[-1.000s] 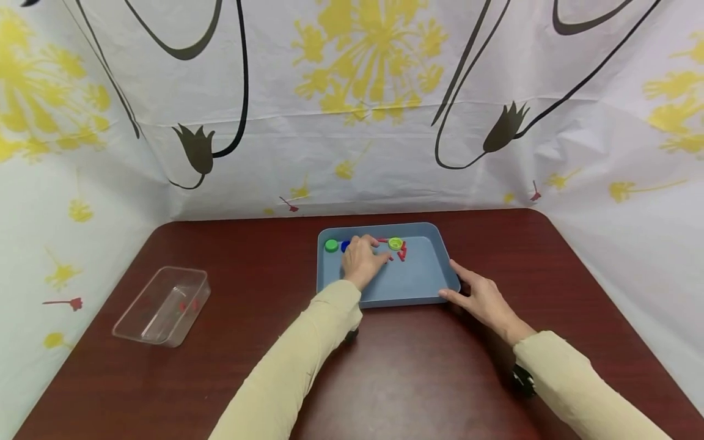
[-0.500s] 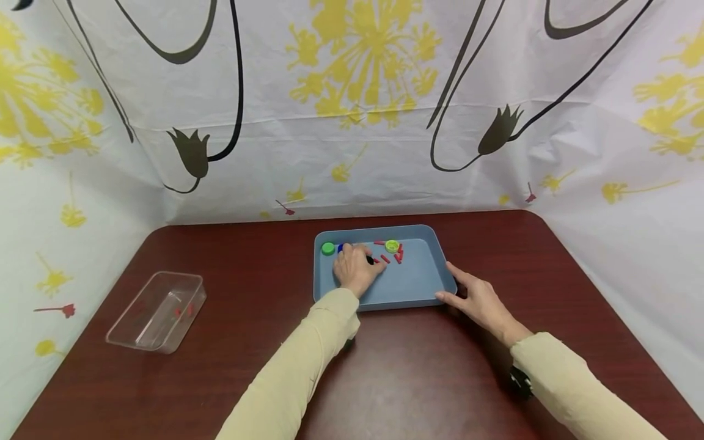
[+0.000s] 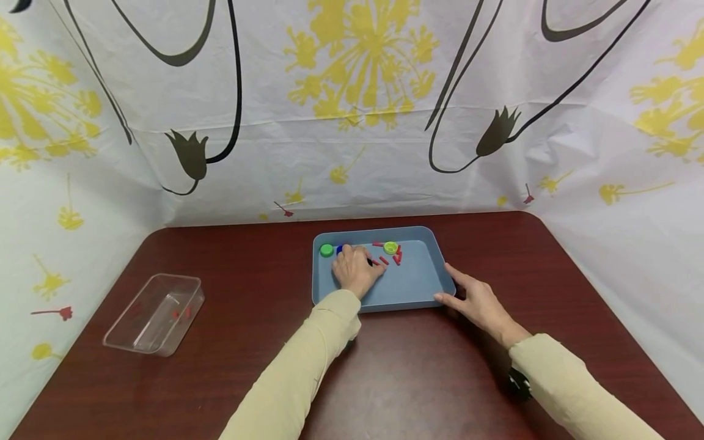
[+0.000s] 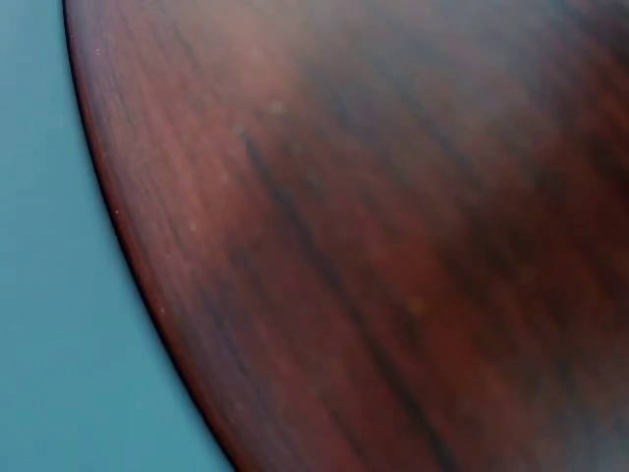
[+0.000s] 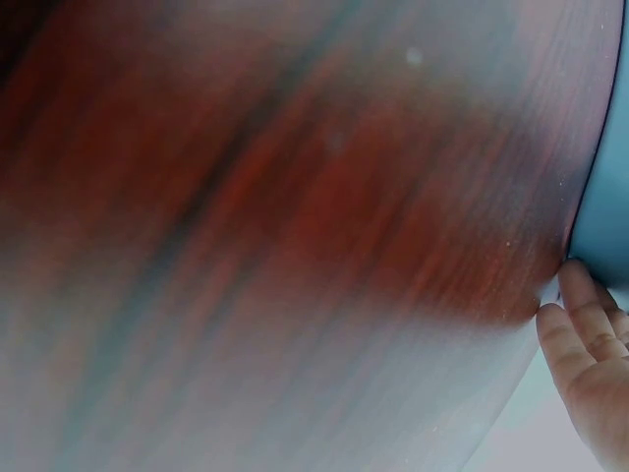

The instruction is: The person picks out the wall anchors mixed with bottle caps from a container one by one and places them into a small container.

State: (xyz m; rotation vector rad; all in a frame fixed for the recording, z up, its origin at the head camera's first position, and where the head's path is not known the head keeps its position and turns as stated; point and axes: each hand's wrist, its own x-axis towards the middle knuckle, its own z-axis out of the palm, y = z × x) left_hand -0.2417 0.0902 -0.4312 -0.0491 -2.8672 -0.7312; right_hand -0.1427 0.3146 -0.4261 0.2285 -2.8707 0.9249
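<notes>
A shallow blue-grey tray rests on the table. My left hand reaches into its left half, fingers and thumb bent around a small black piece, mostly hidden by the hand. Beside the thumb lie several short red sticks. A green cap sits in the far left corner, and a blue cap peeks out behind the fingers. A yellow cap stands farther right among red sticks. With my right hand I hold the tray's near right corner, thumb at the front wall and fingers along the side.
Over on the left stands a clear plastic box with a few red pieces showing in it. The dark red-brown table has rounded far corners. A white patterned cloth hangs behind and at both sides.
My left hand has shifted slightly left and nearer, and the black piece has come into sight at its fingertips. The right hand stays at the tray corner. The head view has shifted a little.
</notes>
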